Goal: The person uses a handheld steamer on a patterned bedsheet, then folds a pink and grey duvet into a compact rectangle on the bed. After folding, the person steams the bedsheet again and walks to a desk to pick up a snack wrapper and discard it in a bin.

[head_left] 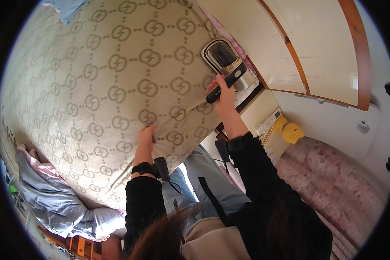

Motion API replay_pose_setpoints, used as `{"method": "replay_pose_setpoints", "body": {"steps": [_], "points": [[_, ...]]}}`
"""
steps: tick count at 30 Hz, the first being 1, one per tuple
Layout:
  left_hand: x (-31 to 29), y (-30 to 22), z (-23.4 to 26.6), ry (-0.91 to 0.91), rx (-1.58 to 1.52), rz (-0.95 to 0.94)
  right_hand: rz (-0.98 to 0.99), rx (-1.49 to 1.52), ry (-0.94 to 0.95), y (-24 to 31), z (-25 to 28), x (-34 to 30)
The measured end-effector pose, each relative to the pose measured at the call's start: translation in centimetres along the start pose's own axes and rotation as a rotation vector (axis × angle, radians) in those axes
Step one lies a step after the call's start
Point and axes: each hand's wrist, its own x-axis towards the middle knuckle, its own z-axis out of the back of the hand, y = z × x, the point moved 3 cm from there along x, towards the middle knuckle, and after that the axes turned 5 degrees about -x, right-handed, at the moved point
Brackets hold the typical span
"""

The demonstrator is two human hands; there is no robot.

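My right hand (223, 100) is wrapped around the black handle of a handheld mattress vacuum (243, 79). The vacuum has a silver-grey body and a dark see-through dust cup. It lies on the patterned beige bed cover (117, 93), close to the bed's far right edge. Lower and to the left, my left hand (147, 135) rests against the same cover near the bed's front edge. Its fingers are curled and seem to pinch the cloth; the fingertips are partly hidden. Creases run across the cover between my two hands.
Cream cabinet doors with orange-brown trim (305, 50) border the bed on the right. A yellow toy-like object (291, 132) stands beside a pink patterned cloth (329, 173). Grey bedding (52, 195) is heaped at the lower left. A blue cloth (67, 8) lies at the top left.
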Motion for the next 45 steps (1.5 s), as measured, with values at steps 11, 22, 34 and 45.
{"method": "replay_pose_setpoints", "body": {"steps": [11, 22, 34, 45], "points": [[-4.6, 8.9, 15.4, 0.217, -0.172, -0.081, -0.358, -0.395, 0.236, -6.9, 3.5, -15.5], [-28.5, 34.1, 49.7, -0.315, -0.616, -0.380, -0.239, -0.905, 0.997, -15.5, -11.1, -46.5], [-43.5, 53.7, 63.7, -0.755, -0.741, -0.330, 0.351, -1.310, 1.676, -12.7, -27.7, -65.6], [-39.7, 58.7, 66.8, -0.704, -0.949, -0.302, -0.029, -1.663, 1.631, -34.1, -28.4, -68.6]]}}
